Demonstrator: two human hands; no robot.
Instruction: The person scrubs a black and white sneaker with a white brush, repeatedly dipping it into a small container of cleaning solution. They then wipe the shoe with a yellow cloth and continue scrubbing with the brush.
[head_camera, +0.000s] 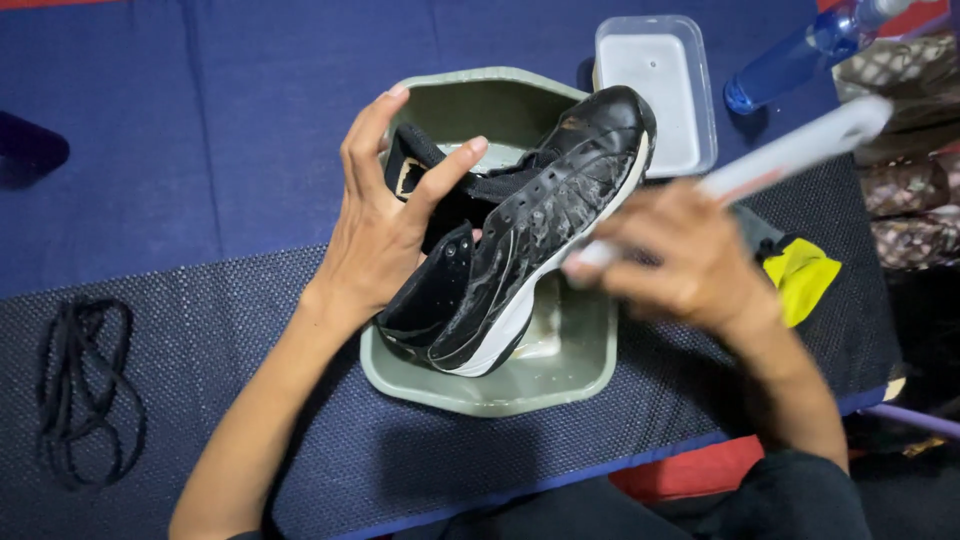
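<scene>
- Shoe (540, 215), black and soapy, sits mid-frame over a green basin (500, 385).
- Left hand (385, 225): fingers clamped on its collar.
- Right hand (690, 265): fingers closed around a blurred white brush (790, 155).

The left hand (385, 225) sits left of centre, its bare forearm running down toward the near left; the palm faces right, the long fingers stand upright and spread, and the thumb angles up to the right. The right hand (680, 260) lies right of centre and looks blurred, knuckles up and fingers curled shut toward the left. Its forearm runs back to the near right into a dark sleeve.
</scene>
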